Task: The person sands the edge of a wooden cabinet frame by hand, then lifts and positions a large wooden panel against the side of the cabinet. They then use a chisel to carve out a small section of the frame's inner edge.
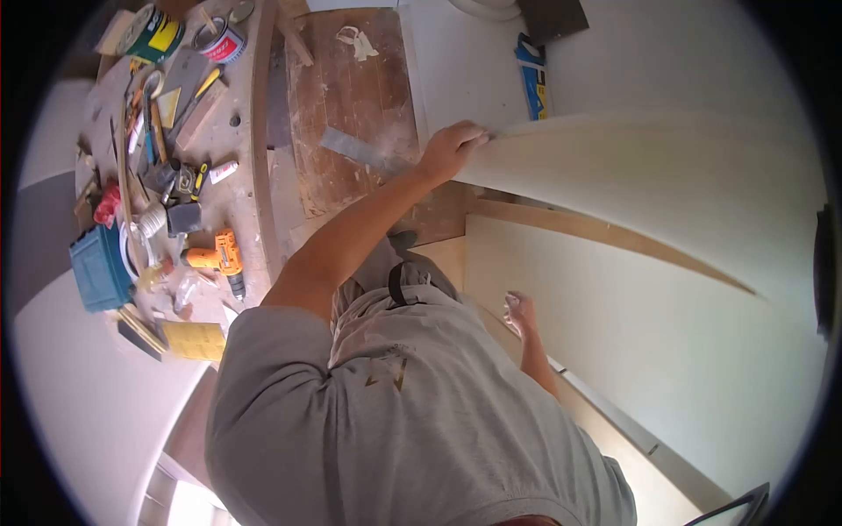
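A large pale panel [649,167] stretches across the right side, its near end at my left hand [453,151]. The fingers of my left hand are closed over that panel's edge. Lower down, beside my body, my right hand [520,314] is closed, with whitish fingertips; what it holds, if anything, is too small to make out. It is near the edge of a second pale panel [605,307], which lies below the first one. A wooden strip [605,232] shows between the two panels.
On the left, a workbench [250,167] carries an orange drill [226,256], paint cans [221,42], a teal box [98,267] and hand tools. A metal strip [351,149] lies on a worn brown board [351,96]. A blue-handled saw [531,74] rests farther ahead.
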